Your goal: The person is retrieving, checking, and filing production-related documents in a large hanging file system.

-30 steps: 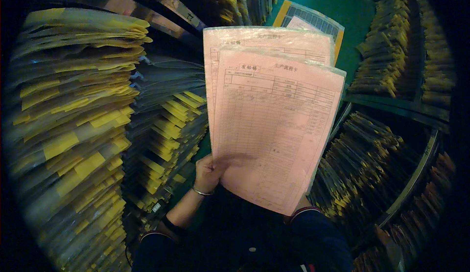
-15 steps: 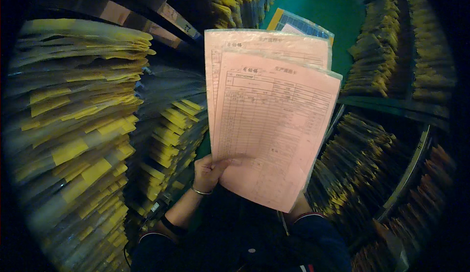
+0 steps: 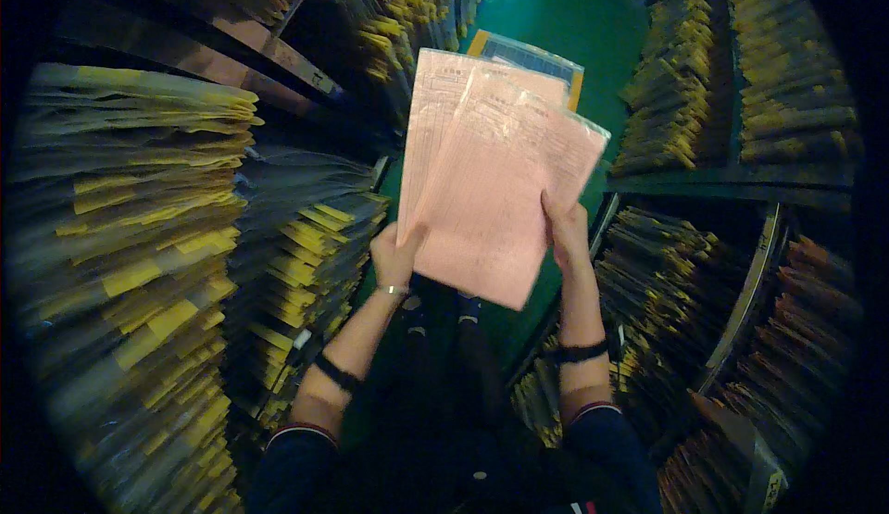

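Note:
Both hands hold a fanned set of pink printed forms (image 3: 491,181) in clear plastic sleeves, up in front of me. My left hand (image 3: 396,253) pinches the lower left edge, its thumb lying over the sheets. At the right edge my right hand (image 3: 567,227) grips them, thumb on the front and the other fingers behind. Glare on the plastic hides part of the print. From behind the top of the pink forms sticks out a blue sheet (image 3: 532,56) with an orange border.
Tall stacks of sleeved papers with yellow edges (image 3: 139,264) fill the left side. More packed shelves (image 3: 667,282) stand on the right, with a metal upright (image 3: 745,301) between sections. A green floor (image 3: 565,5) runs between them; my shoes (image 3: 468,308) show below the forms.
The forms have moved lower and farther from me, and are fanned wider. My right hand, hidden behind them before, now shows at their right edge.

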`<state>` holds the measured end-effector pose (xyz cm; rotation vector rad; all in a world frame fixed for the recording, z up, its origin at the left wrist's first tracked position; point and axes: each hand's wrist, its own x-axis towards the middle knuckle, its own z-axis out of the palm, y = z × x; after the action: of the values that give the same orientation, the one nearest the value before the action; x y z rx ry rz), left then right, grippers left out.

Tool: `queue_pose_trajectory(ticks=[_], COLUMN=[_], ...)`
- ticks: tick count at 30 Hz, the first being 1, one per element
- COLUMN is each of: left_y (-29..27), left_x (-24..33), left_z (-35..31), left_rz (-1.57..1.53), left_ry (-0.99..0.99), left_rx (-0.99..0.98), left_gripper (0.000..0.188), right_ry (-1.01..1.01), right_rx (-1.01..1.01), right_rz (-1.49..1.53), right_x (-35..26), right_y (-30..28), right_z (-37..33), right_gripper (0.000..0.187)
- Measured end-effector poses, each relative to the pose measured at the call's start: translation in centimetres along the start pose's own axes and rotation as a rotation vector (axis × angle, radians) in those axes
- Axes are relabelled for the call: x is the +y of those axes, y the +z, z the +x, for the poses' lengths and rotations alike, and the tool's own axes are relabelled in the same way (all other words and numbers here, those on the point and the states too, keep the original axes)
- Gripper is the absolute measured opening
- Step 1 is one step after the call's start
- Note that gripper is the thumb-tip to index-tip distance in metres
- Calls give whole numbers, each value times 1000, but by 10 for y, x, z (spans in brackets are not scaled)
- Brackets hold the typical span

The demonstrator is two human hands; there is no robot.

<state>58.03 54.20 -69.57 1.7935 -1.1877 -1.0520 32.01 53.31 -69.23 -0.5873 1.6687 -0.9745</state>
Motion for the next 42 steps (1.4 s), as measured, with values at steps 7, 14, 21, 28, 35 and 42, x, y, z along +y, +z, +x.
queue_pose_trajectory(ticks=[7, 14, 21, 28, 35, 42], left_y=[65, -13, -153, -281, -372, -438], left_x=[-85, -28, 119, 144, 139, 110], left_z=[57, -10, -132, -268, -362, -424], left_rz=[-137, -226, -103, -44, 21, -91], left_ry=[-433, -115, 300, 390, 382, 520], left_rx=[-123, -75, 162, 457, 834, 1284], left_gripper=[43, 47, 20, 28, 28, 27], right_ry=[-117, -137, -173, -410, -597, -821], right_rx=[229, -163, -716, -1060, -1202, -1339], right_rz=[-362, -228, -83, -46, -31, -128], right_x=[61, 1, -92, -125, -165, -179], right_y=[-46, -54, -7, 58, 159, 253], right_z=[66, -53, -160, -253, -357, -454], right_gripper=[30, 27, 25, 19, 14, 12])
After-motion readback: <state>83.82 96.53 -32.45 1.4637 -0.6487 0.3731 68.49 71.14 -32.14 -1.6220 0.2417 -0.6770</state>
